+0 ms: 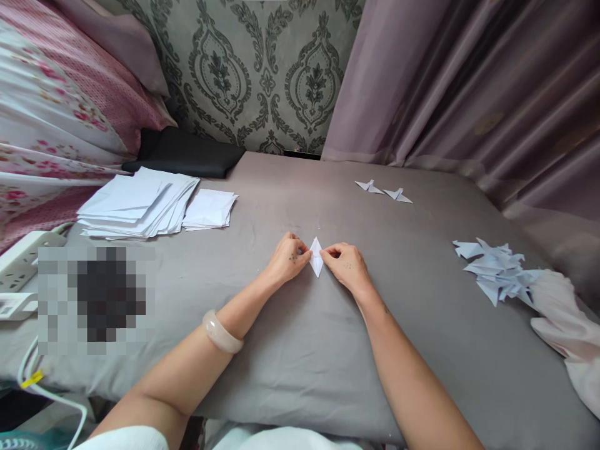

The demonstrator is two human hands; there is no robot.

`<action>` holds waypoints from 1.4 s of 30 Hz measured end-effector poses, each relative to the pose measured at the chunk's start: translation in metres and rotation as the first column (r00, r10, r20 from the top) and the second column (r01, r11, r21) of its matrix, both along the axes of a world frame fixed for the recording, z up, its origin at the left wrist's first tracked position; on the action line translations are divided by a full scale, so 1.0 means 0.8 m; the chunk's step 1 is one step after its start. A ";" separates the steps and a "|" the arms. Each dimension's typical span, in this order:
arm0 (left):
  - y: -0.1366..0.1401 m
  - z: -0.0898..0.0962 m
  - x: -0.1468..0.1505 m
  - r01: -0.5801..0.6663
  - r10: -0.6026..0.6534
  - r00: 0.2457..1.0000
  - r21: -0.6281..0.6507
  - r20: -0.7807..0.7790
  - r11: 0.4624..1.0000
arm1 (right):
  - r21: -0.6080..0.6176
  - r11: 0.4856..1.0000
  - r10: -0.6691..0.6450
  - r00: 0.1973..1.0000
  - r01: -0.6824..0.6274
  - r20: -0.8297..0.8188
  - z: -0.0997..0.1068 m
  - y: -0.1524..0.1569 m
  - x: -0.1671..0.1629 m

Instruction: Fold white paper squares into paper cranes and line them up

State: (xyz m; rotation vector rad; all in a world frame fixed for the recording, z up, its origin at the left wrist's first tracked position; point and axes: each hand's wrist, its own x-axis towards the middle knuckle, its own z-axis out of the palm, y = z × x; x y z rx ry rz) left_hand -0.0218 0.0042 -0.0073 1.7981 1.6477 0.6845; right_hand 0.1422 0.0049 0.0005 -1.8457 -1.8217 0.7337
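My left hand (288,256) and right hand (344,262) pinch the small folded paper (317,256) between them, each gripping one side, near the middle of the grey bed (290,350), well off its edges.

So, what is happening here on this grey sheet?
A person is folding paper. The left hand and the right hand pinch a small white folded paper piece from both sides, and it rests on the grey sheet. A stack of flat white paper sheets lies at the far left. A pile of finished folded paper figures sits at the right, and two more folded figures lie apart near the curtain.
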 end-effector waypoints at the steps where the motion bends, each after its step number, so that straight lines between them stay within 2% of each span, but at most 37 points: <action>1: 0.000 -0.001 0.000 -0.002 0.002 1.000 -0.005 -0.003 1.000 | -0.003 1.000 -0.003 1.000 0.003 0.003 0.001 0.000 0.000; 9: -0.004 -0.003 0.003 -0.001 0.001 1.000 -0.004 -0.029 1.000 | -0.040 0.999 -0.031 0.998 0.033 0.055 0.006 -0.002 -0.004; 22: -0.008 -0.005 -0.001 0.030 -0.028 0.996 0.025 -0.085 0.999 | -0.018 1.000 -0.014 0.997 0.015 0.081 0.004 -0.004 -0.005; 25: -0.011 -0.007 0.000 0.040 -0.030 0.992 0.074 -0.123 0.996 | -0.011 1.000 -0.007 0.997 0.008 0.079 0.002 -0.004 -0.003; 27: -0.013 -0.008 0.001 0.085 -0.064 0.986 0.135 -0.155 0.987 | -0.009 1.000 -0.004 0.997 0.005 0.073 0.000 -0.003 -0.002; 30: -0.014 -0.009 0.002 0.218 -0.168 0.958 0.208 -0.235 0.954 | 0.024 1.000 -0.004 0.998 0.003 0.060 -0.004 -0.004 0.000; 34: -0.014 -0.006 0.002 0.373 -0.276 0.889 0.229 -0.365 0.899 | 0.116 0.991 0.057 0.994 -0.069 0.098 -0.005 -0.017 -0.002; 38: -0.015 -0.003 0.000 0.446 -0.328 0.846 0.222 -0.420 0.867 | 0.114 0.971 0.166 0.937 -0.209 0.308 0.000 -0.038 -0.006; 42: -0.015 -0.007 -0.014 0.486 -0.385 0.846 0.239 -0.369 0.841 | 0.076 0.951 0.228 0.845 -0.300 0.485 0.004 -0.049 -0.007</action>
